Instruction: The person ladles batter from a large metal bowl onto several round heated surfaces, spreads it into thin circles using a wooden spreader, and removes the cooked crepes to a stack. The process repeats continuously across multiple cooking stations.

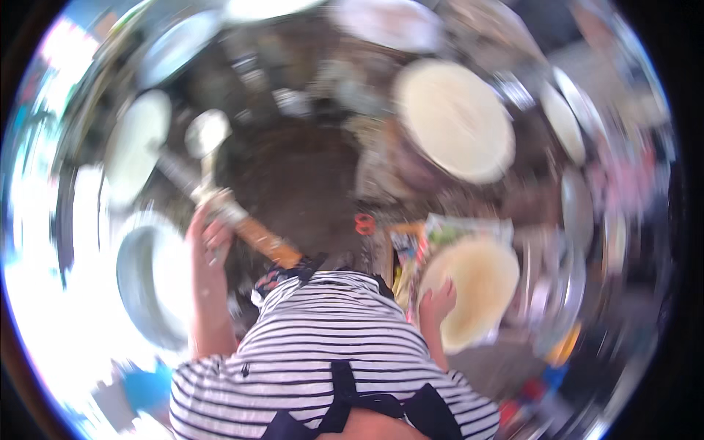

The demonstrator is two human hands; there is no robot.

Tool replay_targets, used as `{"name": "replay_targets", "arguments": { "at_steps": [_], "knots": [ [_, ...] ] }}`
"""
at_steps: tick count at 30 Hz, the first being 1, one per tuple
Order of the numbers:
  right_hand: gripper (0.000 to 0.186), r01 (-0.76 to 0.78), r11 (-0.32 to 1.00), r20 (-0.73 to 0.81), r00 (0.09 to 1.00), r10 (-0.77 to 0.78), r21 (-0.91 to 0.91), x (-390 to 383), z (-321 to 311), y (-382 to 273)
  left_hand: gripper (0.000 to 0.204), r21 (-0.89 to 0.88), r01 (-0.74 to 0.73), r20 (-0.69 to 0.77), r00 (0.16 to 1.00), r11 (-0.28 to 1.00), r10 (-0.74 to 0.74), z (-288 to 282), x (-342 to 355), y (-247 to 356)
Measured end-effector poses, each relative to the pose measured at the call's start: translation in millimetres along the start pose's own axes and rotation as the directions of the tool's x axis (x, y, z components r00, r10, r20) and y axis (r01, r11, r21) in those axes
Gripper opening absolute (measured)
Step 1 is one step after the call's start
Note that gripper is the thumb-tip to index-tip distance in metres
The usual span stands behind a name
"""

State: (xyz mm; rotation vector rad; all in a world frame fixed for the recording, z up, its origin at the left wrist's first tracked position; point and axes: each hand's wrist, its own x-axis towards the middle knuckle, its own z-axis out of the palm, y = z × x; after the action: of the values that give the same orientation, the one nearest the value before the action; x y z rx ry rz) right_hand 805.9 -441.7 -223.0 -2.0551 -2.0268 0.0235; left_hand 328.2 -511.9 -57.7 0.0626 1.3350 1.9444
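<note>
At the left, my left hand [211, 233] is closed round the handle of a ladle [208, 133] with a round, pale bowl that points away from me. A long stick with an orange-brown part [270, 243] crosses just by that hand; blur hides whether the fingers hold it too. My right hand [438, 302] rests at the left edge of a pale round sheet [480, 286], its fingers looking loosely spread. Printed paper [440, 226] shows beneath the sheet's far edge. Motion smears the whole view.
A wide round cream-coloured top [455, 121] stands ahead on the right, on a dark base. A large metal pot [150, 282] is beside my left arm. Several pale round discs [138, 147] ring the far side. A red coil-like thing [364, 224] lies near the middle.
</note>
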Motion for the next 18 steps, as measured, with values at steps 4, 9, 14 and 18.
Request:
{"name": "replay_targets", "arguments": {
  "at_steps": [4,9,14,18],
  "knots": [
    [0.045,0.34,0.855,0.255,0.853,-0.456,0.392,88,36,-102,0.034,-0.318,0.2,0.073,0.98,0.927,-0.186,-34,-8,28],
    [0.036,-0.248,0.526,0.579,0.264,-0.771,0.814,112,61,-356,0.03,-0.324,0.06,-0.258,0.955,0.944,-0.149,-80,-39,8],
    [0.027,-0.208,0.875,0.578,-0.681,-0.45,0.437,-25,7,-516,0.032,-0.384,-0.092,-0.525,0.84,0.919,-0.136,-139,-32,-24],
    [0.017,0.092,0.892,0.655,-0.713,-0.252,0.443,-70,59,-583,0.028,-0.421,-0.103,-0.705,0.662,0.901,-0.254,-208,-21,-35]
  ]
}}
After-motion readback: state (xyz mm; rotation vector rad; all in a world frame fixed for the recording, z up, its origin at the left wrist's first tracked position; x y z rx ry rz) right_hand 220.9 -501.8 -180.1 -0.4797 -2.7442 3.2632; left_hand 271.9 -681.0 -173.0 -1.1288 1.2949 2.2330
